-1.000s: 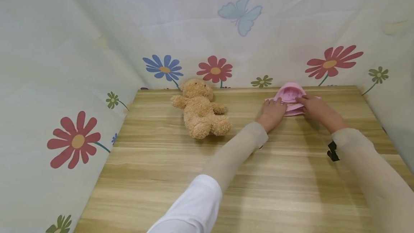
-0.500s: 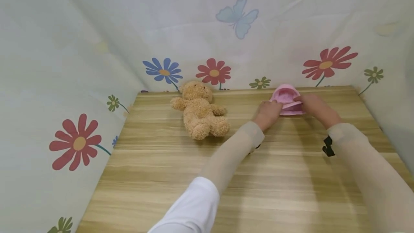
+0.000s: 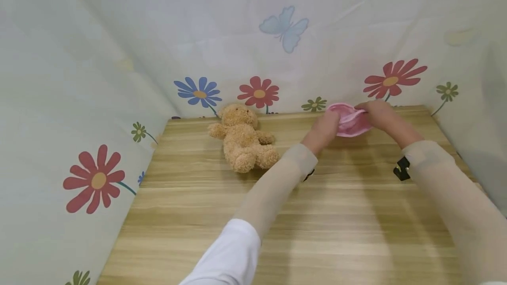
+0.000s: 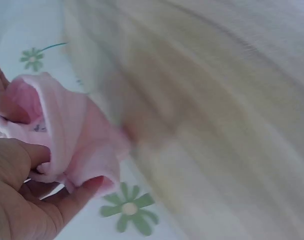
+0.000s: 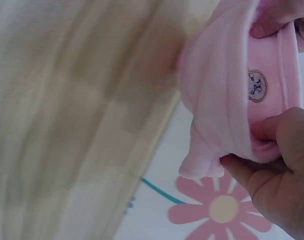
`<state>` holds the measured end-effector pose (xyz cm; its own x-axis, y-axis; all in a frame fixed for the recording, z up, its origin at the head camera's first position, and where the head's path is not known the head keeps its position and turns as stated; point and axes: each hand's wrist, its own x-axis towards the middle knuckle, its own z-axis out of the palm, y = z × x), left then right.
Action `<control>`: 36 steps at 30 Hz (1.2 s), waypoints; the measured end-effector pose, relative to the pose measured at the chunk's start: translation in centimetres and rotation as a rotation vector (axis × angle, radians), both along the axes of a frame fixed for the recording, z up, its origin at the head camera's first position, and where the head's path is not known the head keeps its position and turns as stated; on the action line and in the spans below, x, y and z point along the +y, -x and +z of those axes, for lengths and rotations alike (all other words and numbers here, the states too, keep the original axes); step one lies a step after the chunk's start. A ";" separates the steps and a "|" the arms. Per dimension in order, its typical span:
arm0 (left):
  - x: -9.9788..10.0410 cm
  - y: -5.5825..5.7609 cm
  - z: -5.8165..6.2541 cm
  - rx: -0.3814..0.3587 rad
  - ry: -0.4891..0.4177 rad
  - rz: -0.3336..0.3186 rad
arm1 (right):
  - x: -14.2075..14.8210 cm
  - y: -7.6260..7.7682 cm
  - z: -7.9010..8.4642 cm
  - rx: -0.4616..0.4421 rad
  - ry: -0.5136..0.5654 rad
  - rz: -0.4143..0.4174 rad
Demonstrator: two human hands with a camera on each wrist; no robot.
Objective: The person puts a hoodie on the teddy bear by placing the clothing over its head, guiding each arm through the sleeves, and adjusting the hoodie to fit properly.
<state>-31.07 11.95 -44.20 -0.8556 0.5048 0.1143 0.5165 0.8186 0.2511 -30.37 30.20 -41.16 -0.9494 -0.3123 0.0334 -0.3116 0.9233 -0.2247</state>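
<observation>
Toward the far left corner of the desk (image 3: 190, 223), a tan teddy bear (image 3: 242, 140) lies with its feet toward the near side. Near the far edge, right of centre, the left hand (image 3: 325, 129) pinches the rim of a small pink fleece garment (image 3: 354, 124), thumb inside the opening, fingers curled close outside. The right hand (image 3: 379, 114) grips the opposite rim likewise. Beyond is a flower-printed backdrop (image 3: 222, 25).

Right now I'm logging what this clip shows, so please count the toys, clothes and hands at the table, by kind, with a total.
Toys: 1 (bear)
Clothes: 1 (pink garment)
Hands: 2 (left hand, right hand)
Total: 4
</observation>
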 end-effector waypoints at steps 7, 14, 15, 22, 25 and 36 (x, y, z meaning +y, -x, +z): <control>-1.5 1.7 4.3 0.105 0.149 0.121 | -1.8 1.3 2.9 0.080 0.021 0.043; -4.5 3.0 7.7 0.161 0.228 0.151 | -4.6 2.3 4.9 0.013 0.057 0.049; -5.1 3.1 8.2 0.167 0.246 0.151 | -5.1 2.6 5.1 0.006 0.066 0.049; -10.6 3.4 11.5 0.185 0.297 0.141 | -9.5 3.9 5.2 0.127 0.137 0.147; -13.4 3.4 12.5 0.208 0.297 0.135 | -11.9 4.3 5.1 0.164 0.174 0.178; -22.6 4.8 14.3 0.476 0.051 0.153 | -20.3 6.7 7.1 0.233 0.360 0.200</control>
